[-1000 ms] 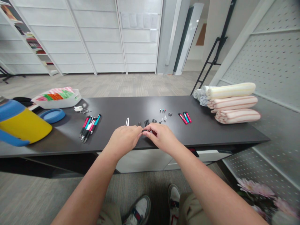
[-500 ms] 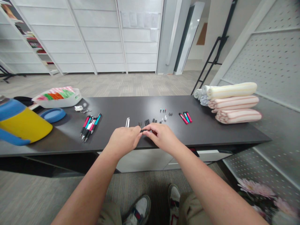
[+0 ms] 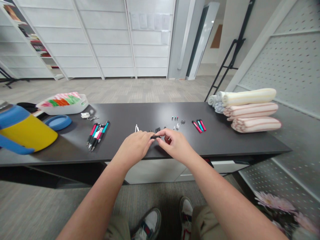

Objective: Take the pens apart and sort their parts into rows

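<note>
Close to the table's front edge, my left hand and my right hand are both closed on a small black pen part, one at each end of it. My fingers cover its ends. Just behind my left hand lie thin white pen refills, partly hidden. Black pen grips lie beyond my fingertips. Small white pen pieces, little springs and tiny coloured-tipped pieces are set out past my right hand. Several red and teal pen barrels lie further right.
A bunch of whole pens lies left on the dark table. Beyond are a blue-and-yellow jug, a blue lid and a white basket of colourful packets. Rolled towels are stacked at the right.
My fingers have shifted slightly apart along the black pen part, so more of it shows. The view has moved a little.
</note>
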The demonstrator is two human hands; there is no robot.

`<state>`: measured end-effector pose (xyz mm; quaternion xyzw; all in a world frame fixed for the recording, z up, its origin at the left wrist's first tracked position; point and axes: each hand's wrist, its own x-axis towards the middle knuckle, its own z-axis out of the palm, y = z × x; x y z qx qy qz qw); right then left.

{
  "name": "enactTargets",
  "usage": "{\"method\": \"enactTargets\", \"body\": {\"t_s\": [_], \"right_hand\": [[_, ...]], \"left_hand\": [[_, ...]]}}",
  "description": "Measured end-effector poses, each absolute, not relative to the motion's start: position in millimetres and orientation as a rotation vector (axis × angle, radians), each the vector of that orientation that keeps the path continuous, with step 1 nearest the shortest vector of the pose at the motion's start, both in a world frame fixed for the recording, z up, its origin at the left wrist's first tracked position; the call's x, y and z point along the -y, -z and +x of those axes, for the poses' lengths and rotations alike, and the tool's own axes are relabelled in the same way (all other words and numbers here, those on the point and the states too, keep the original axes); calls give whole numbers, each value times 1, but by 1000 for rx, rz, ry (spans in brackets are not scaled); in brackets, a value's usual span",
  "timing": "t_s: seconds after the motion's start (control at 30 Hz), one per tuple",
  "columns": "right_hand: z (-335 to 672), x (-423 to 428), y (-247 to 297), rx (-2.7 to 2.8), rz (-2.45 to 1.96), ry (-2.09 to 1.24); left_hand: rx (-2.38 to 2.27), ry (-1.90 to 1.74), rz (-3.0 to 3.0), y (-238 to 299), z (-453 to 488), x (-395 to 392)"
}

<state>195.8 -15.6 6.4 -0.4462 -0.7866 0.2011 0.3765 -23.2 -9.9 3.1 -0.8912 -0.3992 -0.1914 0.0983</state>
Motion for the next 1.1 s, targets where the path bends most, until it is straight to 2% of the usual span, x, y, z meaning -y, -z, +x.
{"method": "enactTargets", "body": {"t_s": [0.47, 0.73, 1.1], "right_hand": [[197, 16, -5, 1956, -1070, -672], [198, 14, -3, 1907, -1107, -654], [198, 13, -4, 1968, -1037, -778]], "left_hand": [[1137, 483, -2747, -11, -23, 12], [1179, 512, -2624, -8, -23, 11], [1298, 337, -2572, -10, -19, 19]]}}
